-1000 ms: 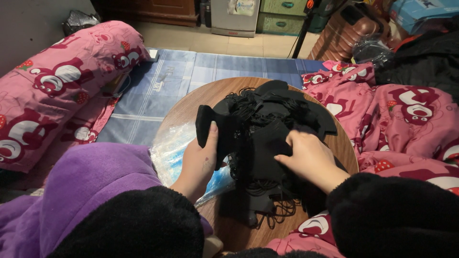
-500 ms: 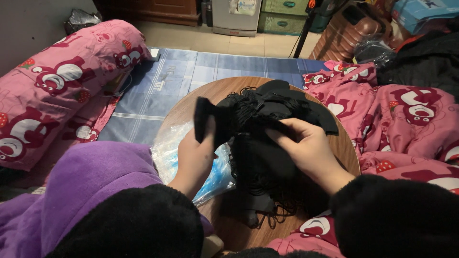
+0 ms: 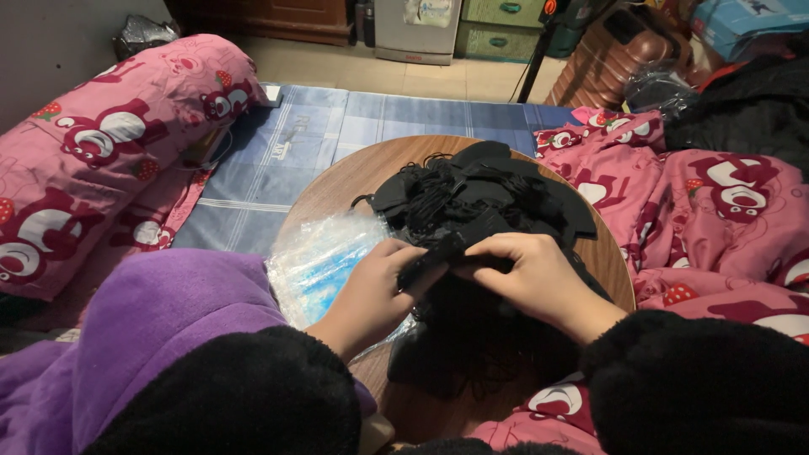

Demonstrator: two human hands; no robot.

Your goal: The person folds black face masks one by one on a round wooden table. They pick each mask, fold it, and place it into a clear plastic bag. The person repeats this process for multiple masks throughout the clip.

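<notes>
Now drawn together, left hand [image 3: 375, 282] and right hand [image 3: 527, 274] pinching one folded black mask [image 3: 447, 246] between them, no longer spread apart on the pile [image 3: 472, 194].

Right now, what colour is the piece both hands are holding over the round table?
Black, a folded fabric piece, seen from the head camera, the only view.

dim room: tiled floor [image 3: 438, 80], blue checked mat [image 3: 337, 135], wooden cabinet [image 3: 278, 15], pink bedding [image 3: 716, 219].

A flat black fabric piece [image 3: 455, 244] was pinched between both hands, held tilted just above a heap of black pieces with thin cords [image 3: 480, 198] that lay on the round wooden table.
</notes>
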